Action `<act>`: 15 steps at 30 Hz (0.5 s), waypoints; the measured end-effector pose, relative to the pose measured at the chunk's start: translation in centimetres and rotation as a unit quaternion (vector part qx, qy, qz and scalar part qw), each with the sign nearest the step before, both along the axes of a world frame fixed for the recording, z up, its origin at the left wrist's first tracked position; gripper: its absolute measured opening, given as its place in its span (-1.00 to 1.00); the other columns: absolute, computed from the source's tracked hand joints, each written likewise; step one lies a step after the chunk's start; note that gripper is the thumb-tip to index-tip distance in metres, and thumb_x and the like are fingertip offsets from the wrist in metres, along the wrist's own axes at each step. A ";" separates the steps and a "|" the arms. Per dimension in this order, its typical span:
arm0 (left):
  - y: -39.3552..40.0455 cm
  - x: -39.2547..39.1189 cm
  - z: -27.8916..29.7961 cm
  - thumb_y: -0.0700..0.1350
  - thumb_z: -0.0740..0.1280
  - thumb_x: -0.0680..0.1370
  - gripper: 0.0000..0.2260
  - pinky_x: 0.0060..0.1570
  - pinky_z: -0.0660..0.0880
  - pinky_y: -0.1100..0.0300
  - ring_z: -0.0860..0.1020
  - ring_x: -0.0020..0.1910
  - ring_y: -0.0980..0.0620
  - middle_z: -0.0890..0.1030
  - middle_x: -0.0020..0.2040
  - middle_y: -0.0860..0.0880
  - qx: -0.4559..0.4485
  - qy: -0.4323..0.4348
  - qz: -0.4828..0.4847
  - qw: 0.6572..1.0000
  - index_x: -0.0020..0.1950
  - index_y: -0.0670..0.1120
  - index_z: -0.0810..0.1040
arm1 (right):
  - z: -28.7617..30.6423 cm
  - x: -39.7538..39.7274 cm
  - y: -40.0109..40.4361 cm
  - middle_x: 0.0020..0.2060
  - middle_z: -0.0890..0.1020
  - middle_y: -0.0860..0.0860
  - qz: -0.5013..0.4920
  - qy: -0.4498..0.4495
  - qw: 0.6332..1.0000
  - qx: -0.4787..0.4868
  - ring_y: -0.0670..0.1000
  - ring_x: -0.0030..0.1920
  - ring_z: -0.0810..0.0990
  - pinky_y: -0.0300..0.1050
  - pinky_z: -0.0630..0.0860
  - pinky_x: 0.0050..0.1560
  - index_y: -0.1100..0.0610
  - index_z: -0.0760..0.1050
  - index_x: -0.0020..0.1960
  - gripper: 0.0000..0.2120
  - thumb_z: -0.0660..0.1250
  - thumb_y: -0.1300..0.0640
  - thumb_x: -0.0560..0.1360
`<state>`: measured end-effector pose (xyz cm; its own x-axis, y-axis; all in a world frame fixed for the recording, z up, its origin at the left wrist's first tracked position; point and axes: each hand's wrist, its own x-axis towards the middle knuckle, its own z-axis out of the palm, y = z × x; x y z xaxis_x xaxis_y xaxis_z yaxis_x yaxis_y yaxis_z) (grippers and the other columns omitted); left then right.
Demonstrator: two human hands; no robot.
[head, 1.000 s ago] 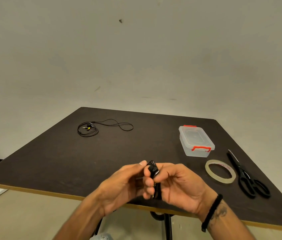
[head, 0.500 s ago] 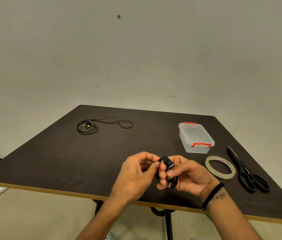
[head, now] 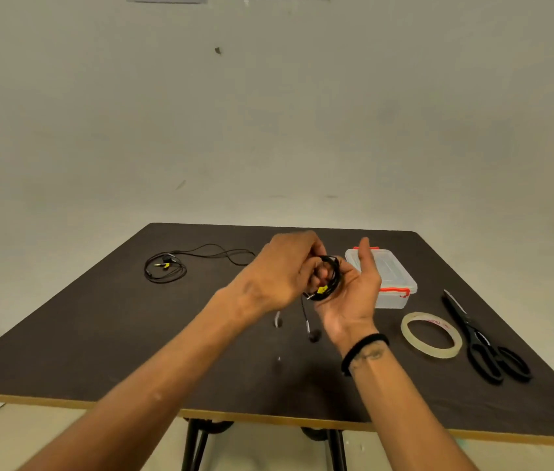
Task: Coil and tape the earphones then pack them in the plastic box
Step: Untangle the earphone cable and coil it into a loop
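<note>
A coil of black earphones with a yellow tag is held above the table between both hands. My left hand grips the coil from the left, fingers curled over it. My right hand cups the coil from the right, thumb pointing up; its fingers are mostly hidden behind the coil. One earbud hangs loose below on a short length of cable. The clear plastic box with red clips stands shut just right of my right hand. A roll of clear tape lies flat nearer the front right.
A second pair of black earphones lies loosely spread at the back left of the dark table. Black scissors lie to the right of the tape, near the table's right edge. A pale wall stands behind the table.
Both hands have lifted and moved away from the front edge toward the box. The coil is now turned so its loop shows, and an earbud hangs down from it.
</note>
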<state>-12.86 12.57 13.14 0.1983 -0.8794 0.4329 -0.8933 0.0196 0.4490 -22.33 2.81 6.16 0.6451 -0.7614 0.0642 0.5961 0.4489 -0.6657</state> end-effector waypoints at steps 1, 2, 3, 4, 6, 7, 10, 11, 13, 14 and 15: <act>-0.2 0.5 0.7 -0.19 0.29 0.68 -0.87 -0.05 0.53 0.30 0.62 -0.07 0.08 0.65 -0.04 0.06 0.002 -0.036 -0.003 0.999 0.19 -0.09 0.58 | 0.4 0.4 -0.5 -0.36 0.62 0.06 -0.026 0.013 0.999 -0.015 0.01 -0.34 0.63 -0.12 0.62 -0.29 0.12 0.59 -0.29 -0.42 0.36 -0.41 0.50; -0.4 1.1 1.3 -0.18 0.29 0.67 -0.87 -0.01 0.51 0.23 0.59 -0.03 0.05 0.64 0.00 0.04 0.001 -0.065 -0.006 0.998 0.19 -0.09 0.58 | 0.8 0.5 -1.0 -0.31 0.65 0.08 -0.042 0.026 0.998 -0.047 0.03 -0.29 0.66 -0.10 0.65 -0.24 0.12 0.61 -0.25 -0.45 0.36 -0.37 0.53; -0.5 1.7 1.8 -0.17 0.30 0.67 -0.87 0.00 0.49 0.21 0.57 -0.02 0.03 0.64 0.01 0.03 -0.002 -0.082 -0.011 0.997 0.19 -0.10 0.59 | 1.2 0.5 -1.6 -0.25 0.69 0.11 -0.051 0.036 0.993 -0.096 0.05 -0.23 0.69 -0.08 0.67 -0.17 0.15 0.64 -0.18 -0.48 0.37 -0.32 0.55; -0.5 2.4 2.3 -0.17 0.31 0.68 -0.87 -0.01 0.48 0.19 0.57 -0.02 0.03 0.65 0.00 0.02 -0.004 -0.093 -0.016 0.996 0.19 -0.11 0.60 | 1.6 0.3 -2.0 -0.16 0.73 0.14 -0.055 0.046 0.985 -0.157 0.08 -0.15 0.72 -0.05 0.69 -0.07 0.20 0.67 -0.08 -0.52 0.39 -0.25 0.57; -0.6 3.7 3.1 -0.15 0.32 0.68 -0.87 0.01 0.50 0.13 0.57 -0.02 0.03 0.68 0.01 -0.01 0.000 -0.117 -0.020 0.993 0.18 -0.13 0.62 | 2.3 -0.5 -2.8 0.00 0.77 0.14 -0.063 0.090 0.944 -0.310 0.11 0.00 0.76 0.02 0.68 0.13 0.20 0.65 0.14 -0.63 0.48 -0.10 0.56; -0.6 4.3 3.2 -0.14 0.33 0.68 -0.86 0.02 0.51 0.12 0.58 -0.01 0.04 0.69 0.03 -0.01 0.006 -0.125 -0.020 0.992 0.18 -0.13 0.63 | 2.7 -0.9 -3.2 0.02 0.79 0.08 -0.073 0.132 0.911 -0.384 0.08 0.04 0.77 0.01 0.67 0.18 0.13 0.64 0.19 -0.67 0.53 -0.05 0.53; -0.6 5.6 2.9 -0.13 0.34 0.67 -0.86 0.01 0.53 0.18 0.61 0.00 0.06 0.70 0.03 0.00 0.008 -0.109 -0.022 0.994 0.18 -0.12 0.64 | 3.8 -1.4 -3.8 -0.04 0.80 -0.08 -0.088 0.242 0.831 -0.494 -0.07 0.04 0.77 0.01 0.67 0.21 -0.02 0.69 0.16 -0.74 0.59 0.03 0.49; -0.6 5.9 2.5 -0.14 0.35 0.67 -0.86 -0.02 0.53 0.23 0.62 -0.02 0.08 0.70 0.01 0.01 0.004 -0.093 -0.024 0.995 0.18 -0.11 0.64 | 4.1 -1.5 -3.8 -0.07 0.80 -0.08 -0.083 0.258 0.821 -0.502 -0.08 0.02 0.78 0.04 0.68 0.19 -0.01 0.70 0.14 -0.76 0.59 0.05 0.49; -0.5 6.2 1.5 -0.14 0.37 0.66 -0.89 -0.09 0.51 0.35 0.62 -0.06 0.16 0.68 -0.04 0.07 -0.012 -0.045 -0.028 0.999 0.16 -0.09 0.65 | 4.8 -1.6 -3.5 -0.14 0.80 -0.02 -0.064 0.265 0.822 -0.500 -0.03 -0.05 0.79 0.10 0.71 0.12 0.04 0.71 0.10 -0.82 0.58 0.12 0.50; -0.4 6.3 1.0 -0.14 0.37 0.66 -0.90 -0.10 0.50 0.40 0.63 -0.07 0.18 0.68 -0.06 0.09 -0.022 -0.014 -0.030 0.999 0.14 -0.08 0.65 | 5.0 -1.6 -3.3 -0.17 0.79 0.01 -0.058 0.264 0.823 -0.500 0.00 -0.09 0.80 0.12 0.73 0.07 0.07 0.71 0.08 -0.84 0.57 0.15 0.51; -0.4 6.4 0.4 -0.15 0.38 0.65 -0.91 -0.07 0.53 0.38 0.65 -0.07 0.17 0.69 -0.07 0.09 -0.031 0.026 -0.034 0.999 0.14 -0.08 0.65 | 5.4 -1.7 -3.2 -0.19 0.79 0.03 -0.057 0.265 0.820 -0.504 0.02 -0.12 0.80 0.13 0.74 0.03 0.09 0.72 0.07 -0.86 0.57 0.17 0.51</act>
<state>-6.50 12.18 13.56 0.1635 -0.8636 0.4770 -0.8645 0.1075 0.4910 -23.98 -0.40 11.53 0.7146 -0.5507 0.4313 0.1021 -0.5279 -0.8432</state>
